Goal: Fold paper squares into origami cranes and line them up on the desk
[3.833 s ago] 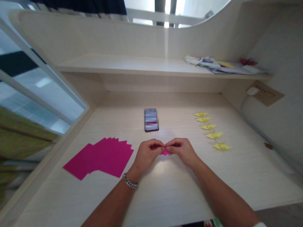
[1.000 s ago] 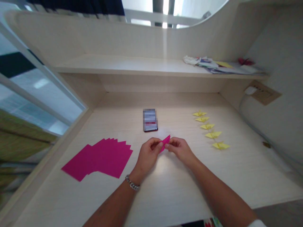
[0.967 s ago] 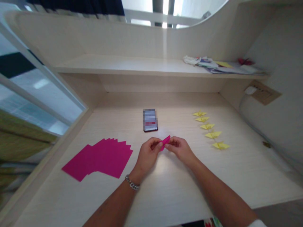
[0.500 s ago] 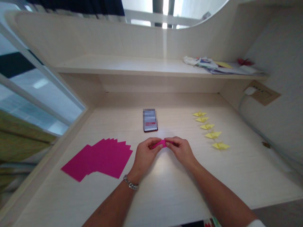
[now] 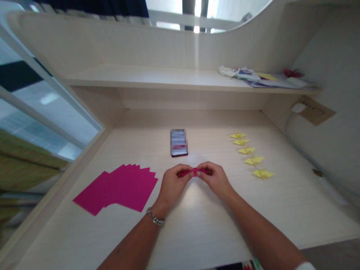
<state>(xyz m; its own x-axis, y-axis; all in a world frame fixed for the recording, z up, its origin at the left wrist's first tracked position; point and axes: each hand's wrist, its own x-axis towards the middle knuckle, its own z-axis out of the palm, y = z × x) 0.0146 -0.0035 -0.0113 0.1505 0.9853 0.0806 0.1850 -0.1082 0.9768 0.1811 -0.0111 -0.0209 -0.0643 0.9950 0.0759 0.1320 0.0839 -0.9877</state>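
A small piece of folded magenta paper [image 5: 195,171] is pinched between my two hands, above the middle of the desk. My left hand [image 5: 173,184], with a chain bracelet on its wrist, grips the left end between thumb and fingers. On the other end, my right hand [image 5: 216,179] has its thumb and fingers closed. Only the middle of the paper shows; my fingers cover much of the rest. To the left lies a fan of flat magenta paper sheets [image 5: 126,189]. Several yellow folded paper cranes [image 5: 254,160] stand in a row on the right.
A phone [image 5: 179,144] with a blurred screen lies beyond my hands on the pale desk [image 5: 180,240]. Papers [image 5: 253,77] rest on the shelf [image 5: 157,77] at the back. At the right wall, a cable runs down from a plug in the socket plate [image 5: 313,110].
Less of the magenta paper's face shows between my fingers now, and its middle looks narrower and more bunched. Both hands stay in nearly the same place.
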